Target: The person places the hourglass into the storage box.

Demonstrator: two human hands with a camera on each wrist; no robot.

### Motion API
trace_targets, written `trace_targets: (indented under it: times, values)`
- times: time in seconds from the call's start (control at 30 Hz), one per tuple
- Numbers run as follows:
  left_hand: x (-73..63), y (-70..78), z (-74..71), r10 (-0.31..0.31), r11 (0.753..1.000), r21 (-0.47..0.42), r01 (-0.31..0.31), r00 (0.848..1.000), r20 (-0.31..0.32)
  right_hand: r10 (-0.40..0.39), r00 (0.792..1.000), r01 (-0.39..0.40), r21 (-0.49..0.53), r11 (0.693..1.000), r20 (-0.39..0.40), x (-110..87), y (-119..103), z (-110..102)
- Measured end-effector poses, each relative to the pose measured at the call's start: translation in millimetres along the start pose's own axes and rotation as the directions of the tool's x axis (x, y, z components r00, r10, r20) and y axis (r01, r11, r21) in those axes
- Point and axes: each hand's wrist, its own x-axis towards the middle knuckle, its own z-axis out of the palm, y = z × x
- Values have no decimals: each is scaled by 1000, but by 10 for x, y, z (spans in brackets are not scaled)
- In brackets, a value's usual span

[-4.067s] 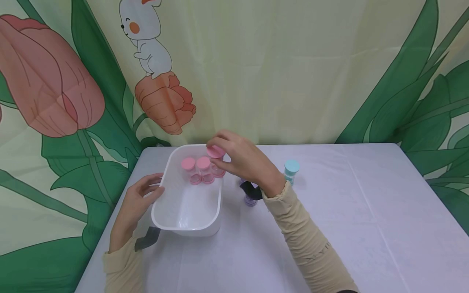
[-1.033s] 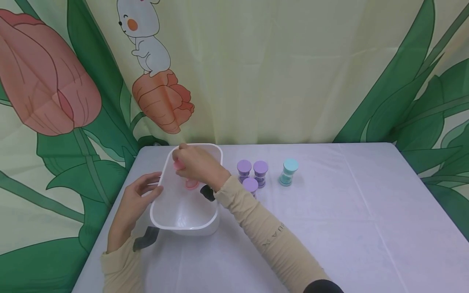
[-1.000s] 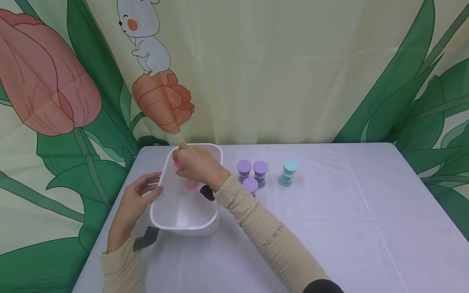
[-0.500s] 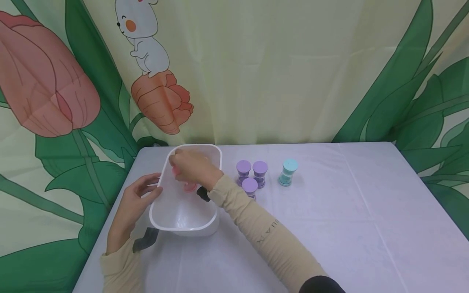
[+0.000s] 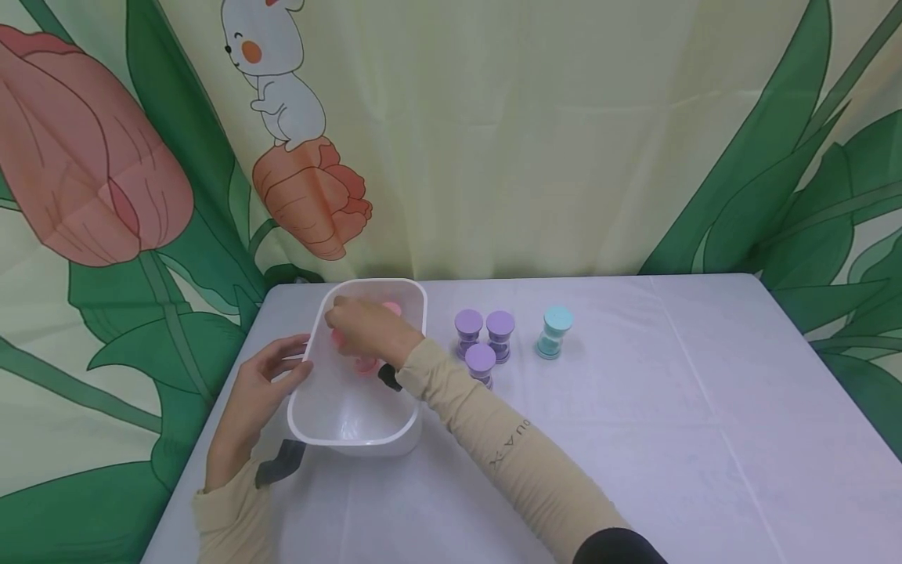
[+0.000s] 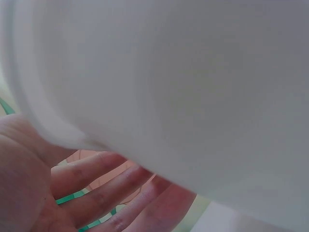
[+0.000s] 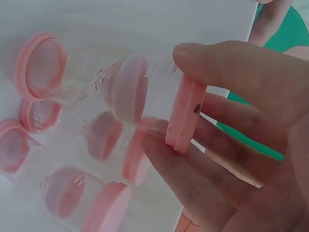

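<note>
In the head view a white plastic bin [image 5: 352,415] stands on the table's left part. My right hand [image 5: 372,329] reaches into it; the right wrist view shows thumb and fingers pinching the pink end cap of a clear sand timer [image 7: 186,116]. Two more pink sand timers [image 7: 107,210] are beside it in the bin. From above, the hand hides most of them; a pink cap [image 5: 391,308] shows behind it. My left hand [image 5: 254,388] touches the bin's left side, fingers fairly straight along the outer wall [image 6: 203,96] in the left wrist view.
Right of the bin stand three purple sand timers [image 5: 481,356] in a close group. A single teal sand timer [image 5: 554,333] stands farther right. A white cloth covers the table [image 5: 634,439], and a printed curtain [image 5: 535,157] hangs behind its back edge.
Over the four seconds my right hand has moved from the bin's right side to its left, lower inside, uncovering the purple timers. Lately it has shifted only slightly. The left hand stays put.
</note>
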Motion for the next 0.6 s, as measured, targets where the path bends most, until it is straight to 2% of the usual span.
trace_targets:
  times: [0.6]
  values:
    - [6, 20, 6, 4, 1000, 8, -4, 1000, 1, -43, 999, 42, -43, 998, -3, -6, 25, 46]
